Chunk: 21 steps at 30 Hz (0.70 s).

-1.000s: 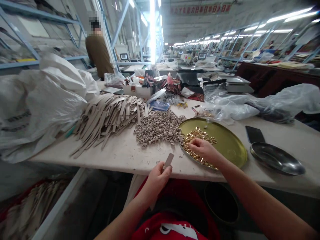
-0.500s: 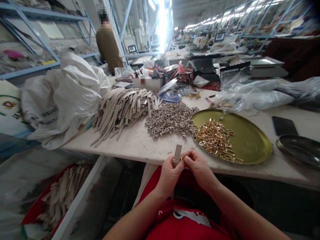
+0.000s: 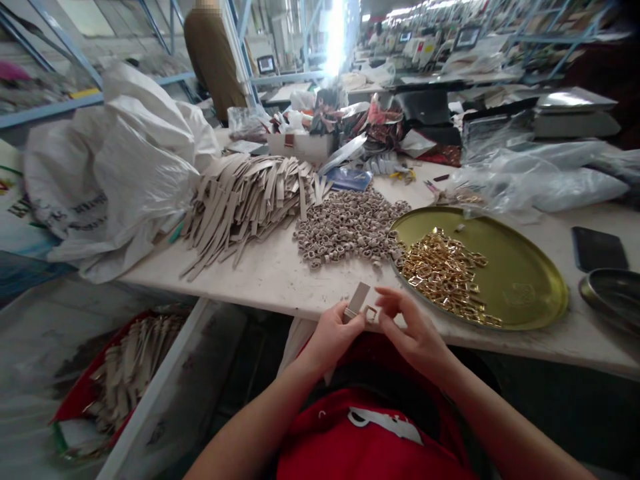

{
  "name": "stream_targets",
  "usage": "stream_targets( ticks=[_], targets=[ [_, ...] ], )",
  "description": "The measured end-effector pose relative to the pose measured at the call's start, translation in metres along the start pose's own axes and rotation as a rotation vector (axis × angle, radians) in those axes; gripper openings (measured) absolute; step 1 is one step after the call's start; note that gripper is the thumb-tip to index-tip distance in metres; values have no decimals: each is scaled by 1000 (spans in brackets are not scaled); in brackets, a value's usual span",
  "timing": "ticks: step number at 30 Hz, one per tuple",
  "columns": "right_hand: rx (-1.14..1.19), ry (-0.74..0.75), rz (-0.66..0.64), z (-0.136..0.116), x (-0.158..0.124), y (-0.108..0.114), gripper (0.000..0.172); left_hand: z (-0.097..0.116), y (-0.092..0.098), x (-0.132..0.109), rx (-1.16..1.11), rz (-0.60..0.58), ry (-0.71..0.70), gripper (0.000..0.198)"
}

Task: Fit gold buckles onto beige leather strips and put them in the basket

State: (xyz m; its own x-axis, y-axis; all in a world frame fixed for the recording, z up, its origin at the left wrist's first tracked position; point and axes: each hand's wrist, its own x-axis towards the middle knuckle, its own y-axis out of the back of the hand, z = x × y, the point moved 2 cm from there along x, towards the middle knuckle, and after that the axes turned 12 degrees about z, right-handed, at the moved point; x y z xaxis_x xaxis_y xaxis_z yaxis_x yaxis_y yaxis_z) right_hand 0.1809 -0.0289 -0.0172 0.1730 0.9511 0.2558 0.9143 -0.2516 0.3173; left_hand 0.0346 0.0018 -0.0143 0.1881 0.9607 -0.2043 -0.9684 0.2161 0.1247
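My left hand (image 3: 336,333) is closed on a short grey-beige strap (image 3: 359,299) at the table's front edge, its flat end pointing up. A loop seems to lie around the strap at my fingers. Just right of it shows a small gold buckle (image 3: 371,313); whether it is fixed to the strap I cannot tell. Beside the buckle, my right hand (image 3: 407,327) has its fingers apart and holds nothing that I can see. Beyond my hands lie a heap of small beige loops (image 3: 345,227) and a pile of gold buckles (image 3: 445,273) on a round gold tray (image 3: 530,273).
A large heap of beige straps (image 3: 245,200) lies at the left beside a white sack (image 3: 135,153). Below left, a red container (image 3: 75,393) holds more straps. A phone (image 3: 599,249) and dark dish (image 3: 613,300) are at the right. A person (image 3: 213,60) stands beyond.
My right hand has come away from the buckle and its fingers have spread. The strap in my left hand has tilted to the right. The view has shifted slightly.
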Motion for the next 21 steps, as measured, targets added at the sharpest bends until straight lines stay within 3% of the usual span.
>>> stream_targets(
  ticks=[2, 5, 10, 14, 19, 21],
  targets=[
    [-25, -52, -64, 4, 4, 1, 40, -1, -1, 1, -30, -41, 48, 23],
    [128, -186, -207, 11, 5, -2, 42, -2, 0, 3, 18, -54, 50, 22],
    [306, -292, -294, 14, 0, -5, 49, -6, 7, 10, 147, -49, -6, 17],
    [264, -358, -290, 24, 2, -5, 53, -18, 7, 14, 169, -118, 61, 18],
    [335, -429, -311, 33, 4, -10, 23, -30, 0, 13, 100, -245, 189, 22],
    [433, -507, -281, 34, 2, -10, 21, -30, 0, 11, 56, -265, 183, 25]
  ],
)
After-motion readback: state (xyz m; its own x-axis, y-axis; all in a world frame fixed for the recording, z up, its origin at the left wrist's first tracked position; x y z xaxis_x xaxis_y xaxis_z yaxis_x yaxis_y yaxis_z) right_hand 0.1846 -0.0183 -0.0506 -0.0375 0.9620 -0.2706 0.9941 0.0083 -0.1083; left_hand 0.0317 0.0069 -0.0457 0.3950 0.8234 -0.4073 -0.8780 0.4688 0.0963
